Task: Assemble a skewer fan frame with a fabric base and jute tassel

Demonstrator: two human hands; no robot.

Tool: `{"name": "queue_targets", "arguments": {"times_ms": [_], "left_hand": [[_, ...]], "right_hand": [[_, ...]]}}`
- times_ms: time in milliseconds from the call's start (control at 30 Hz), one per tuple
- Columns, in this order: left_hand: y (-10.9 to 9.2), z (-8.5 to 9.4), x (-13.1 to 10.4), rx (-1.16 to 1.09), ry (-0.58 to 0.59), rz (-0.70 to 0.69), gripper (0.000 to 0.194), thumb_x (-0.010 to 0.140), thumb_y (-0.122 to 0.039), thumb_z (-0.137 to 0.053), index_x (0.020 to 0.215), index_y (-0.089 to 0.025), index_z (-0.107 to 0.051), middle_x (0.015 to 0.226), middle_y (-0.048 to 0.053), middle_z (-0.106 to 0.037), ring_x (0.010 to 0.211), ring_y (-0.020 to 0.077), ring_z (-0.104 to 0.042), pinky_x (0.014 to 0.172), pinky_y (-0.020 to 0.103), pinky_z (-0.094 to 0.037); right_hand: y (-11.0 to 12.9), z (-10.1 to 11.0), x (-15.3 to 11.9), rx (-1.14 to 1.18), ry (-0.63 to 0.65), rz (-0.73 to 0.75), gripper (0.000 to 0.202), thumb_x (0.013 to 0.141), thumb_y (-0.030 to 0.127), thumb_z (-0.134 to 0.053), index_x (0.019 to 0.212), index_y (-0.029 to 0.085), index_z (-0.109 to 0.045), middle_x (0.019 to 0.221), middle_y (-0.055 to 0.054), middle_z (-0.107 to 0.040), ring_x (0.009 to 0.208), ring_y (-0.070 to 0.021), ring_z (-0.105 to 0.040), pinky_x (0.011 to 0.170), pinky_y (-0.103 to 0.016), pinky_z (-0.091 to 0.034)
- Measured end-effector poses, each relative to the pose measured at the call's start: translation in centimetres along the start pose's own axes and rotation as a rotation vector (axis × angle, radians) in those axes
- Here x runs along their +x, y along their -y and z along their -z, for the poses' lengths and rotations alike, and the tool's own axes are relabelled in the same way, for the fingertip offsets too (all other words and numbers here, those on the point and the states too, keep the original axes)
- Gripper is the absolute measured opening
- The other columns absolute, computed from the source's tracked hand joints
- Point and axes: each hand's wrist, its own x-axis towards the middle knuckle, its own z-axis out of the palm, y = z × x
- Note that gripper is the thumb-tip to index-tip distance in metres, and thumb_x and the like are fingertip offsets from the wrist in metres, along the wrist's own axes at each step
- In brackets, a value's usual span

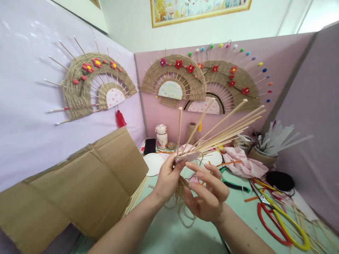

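My left hand [167,180] is closed on a pink patterned half-round base [188,157], gripping its left end between thumb and fingers. Several pale wooden sticks [227,128] fan out from this base, up and to the right. At its right side my right hand [208,192] has its fingers spread and bent, with nothing plainly held. A dark thin cord [201,159] loops by the right end of the base. Under the hands hangs a bundle of brown twine [180,190], partly hidden, and a loop of twine [186,217] lies on the table.
Folded cardboard [79,180] leans at the left. Red-handled scissors [272,224], yellow-handled scissors [293,231] and green-handled pliers [235,186] lie at the right. Behind are pink cloth [246,162], a tub of white strips [265,157], a white bottle [161,137] and a phone [150,146].
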Motion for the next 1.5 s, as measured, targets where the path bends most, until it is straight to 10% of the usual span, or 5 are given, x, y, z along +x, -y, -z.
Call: {"name": "queue_targets", "arguments": {"times_ms": [700, 933, 1133, 1500], "left_hand": [[0.3, 0.3, 0.5, -0.243, -0.041, 0.085, 0.031, 0.078, -0.036, -0.077, 0.102, -0.018, -0.071, 0.107, 0.007, -0.075, 0.102, 0.0221, -0.068, 0.092, 0.033, -0.051], [-0.1, 0.6, 1.3, -0.486, -0.260, 0.200, 0.035, 0.064, -0.039, -0.087, 0.085, -0.016, -0.072, 0.079, 0.003, -0.075, 0.072, 0.0156, -0.069, 0.073, 0.029, -0.056], [0.2, 1.5, 2.2, -0.591, -0.426, 0.128, 0.031, 0.065, -0.034, -0.086, 0.086, -0.018, -0.069, 0.086, -0.001, -0.074, 0.082, 0.0148, -0.069, 0.082, 0.034, -0.057], [-0.1, 3.5, 3.3, -0.605, -0.486, 0.013, 0.033, 0.055, -0.020, -0.092, 0.081, -0.017, -0.073, 0.083, -0.002, -0.074, 0.078, 0.0095, -0.067, 0.077, 0.021, -0.053]], "right_hand": [[-0.2, 0.6, 1.8, -0.138, 0.140, -0.045, 0.035, 0.081, 0.009, -0.058, 0.114, 0.016, -0.049, 0.119, -0.014, -0.049, 0.121, -0.0229, -0.057, 0.106, -0.047, -0.043], [0.2, 0.6, 1.4, -0.014, 0.144, 0.023, 0.029, 0.081, 0.006, -0.054, 0.108, 0.016, -0.054, 0.114, -0.011, -0.054, 0.119, -0.0231, -0.060, 0.104, -0.047, -0.048], [-1.0, 0.9, 1.2, -0.073, 0.057, -0.256, 0.025, 0.082, 0.004, -0.063, 0.098, 0.023, -0.057, 0.088, -0.003, -0.059, 0.081, -0.0175, -0.060, 0.073, -0.036, -0.054], [-1.9, 1.0, 1.2, 0.070, 0.187, -0.469, 0.015, 0.094, 0.008, -0.051, 0.094, 0.023, -0.057, 0.081, -0.001, -0.065, 0.076, -0.0149, -0.063, 0.072, -0.028, -0.051]]}}
